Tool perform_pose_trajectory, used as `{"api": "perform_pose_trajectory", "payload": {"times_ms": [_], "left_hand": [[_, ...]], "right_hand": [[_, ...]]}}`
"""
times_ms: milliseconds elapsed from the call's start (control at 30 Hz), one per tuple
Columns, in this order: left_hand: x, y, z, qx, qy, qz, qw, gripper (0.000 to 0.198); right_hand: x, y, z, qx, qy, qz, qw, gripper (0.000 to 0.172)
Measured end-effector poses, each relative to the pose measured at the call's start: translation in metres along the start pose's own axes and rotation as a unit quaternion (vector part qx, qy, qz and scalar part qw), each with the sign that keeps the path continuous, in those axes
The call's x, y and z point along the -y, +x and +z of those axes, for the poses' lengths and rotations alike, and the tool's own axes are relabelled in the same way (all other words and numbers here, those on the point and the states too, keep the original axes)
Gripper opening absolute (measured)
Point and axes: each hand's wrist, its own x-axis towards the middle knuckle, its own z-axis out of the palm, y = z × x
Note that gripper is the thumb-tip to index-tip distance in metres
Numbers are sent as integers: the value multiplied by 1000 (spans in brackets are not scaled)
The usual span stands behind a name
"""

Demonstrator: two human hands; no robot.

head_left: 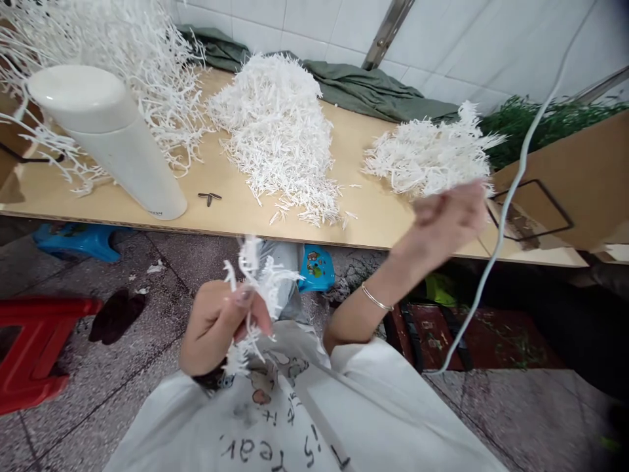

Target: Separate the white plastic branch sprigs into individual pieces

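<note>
Your left hand (219,324) is closed around a small bunch of white spiky plastic sprigs (255,278), thumb pressed across the stems, and you hold it low over your lap, in front of the near edge of the pale wooden surface (363,216). The sprigs fan out above and below your fist, clear of the surface.

Your right hand (449,216) is raised at the near edge of the surface, toward its right end. It is blurred, so you cannot tell for sure how the fingers stand; they look curled against the near side of the right-hand heap of white plastic sprigs (427,157), which lies on the surface near that end. A thin metal bangle (376,298) sits on that forearm.

A taller heap of white plastic sprigs (278,128) stands in the middle of the surface, with loose pieces trailing toward the near edge. Toward the left end, a white cylindrical container (105,134) leans on the surface, and long white branched plastic stems (98,46) spread behind and around it. Two small dark seed-like pieces (209,196) lie between the container and the middle heap.

Along the far edge lies a crumpled green cloth (363,85). At the right end a brown cardboard box (570,177) rests on the surface, with green plastic foliage (535,121) behind it. A white cord (511,190) hangs across the box. On the floor at left stand a red plastic stool (34,347) and a blue plastic stool (78,239).
</note>
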Motion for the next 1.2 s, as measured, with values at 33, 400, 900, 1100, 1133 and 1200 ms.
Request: {"api": "perform_pose_trajectory", "payload": {"times_ms": [33,400,900,1100,1133,1200], "left_hand": [[3,2,0,21,-23,-13,999,51],[11,33,8,110,69,-73,989,54],[11,22,40,-18,59,-85,994,48],[11,26,52,-55,67,-41,995,52],[10,27,53,-52,77,-31,995,52],[10,29,53,-46,94,-20,994,52]], "right_hand": [[-8,-1,10,59,-85,-17,995,24],[40,-83,28,625,5,117,772,64],[37,-84,31,528,94,242,809,52],[37,-85,28,397,31,235,887,52],[38,-85,27,387,29,229,893,52],[41,-88,25,381,32,221,897,52]]}}
